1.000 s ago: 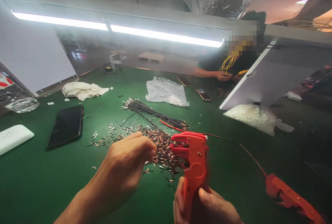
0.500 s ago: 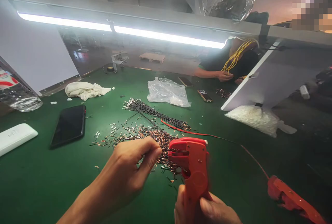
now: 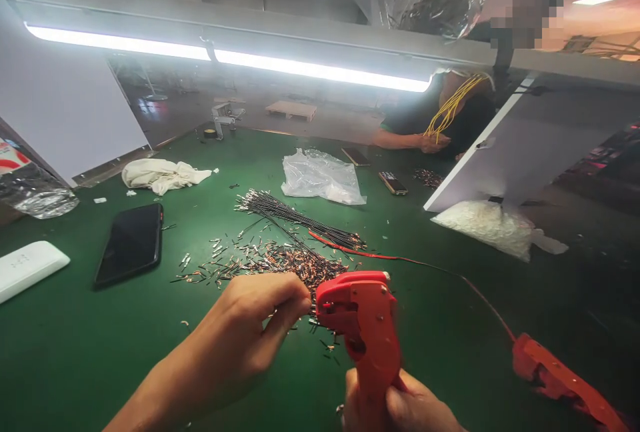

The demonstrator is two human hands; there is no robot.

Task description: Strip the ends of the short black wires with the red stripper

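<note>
My right hand (image 3: 400, 402) is wrapped round the handle of a red wire stripper (image 3: 373, 325), whose jaws point left. Just left of those jaws, my left hand (image 3: 265, 325) is pinched on something thin, probably a dark wire end, mostly hidden by the fingers. Beyond both hands lies a heap of short black and copper wire scraps (image 3: 285, 262). A bundle of long black wires (image 3: 300, 217) rests behind the heap, with a red strip (image 3: 350, 251) beside its right end.
A black phone (image 3: 130, 244), white case (image 3: 31, 269) and cloth (image 3: 165, 175) lie left. A plastic bag (image 3: 323, 177) sits ahead. Right are a second red tool (image 3: 565, 375) and filled bag (image 3: 487, 225). Across the table, a person holds yellow wires (image 3: 453, 109).
The stripper has shifted slightly left and down, its jaws now closer to my left fingertips. My left hand remains pinched in nearly the same place.
</note>
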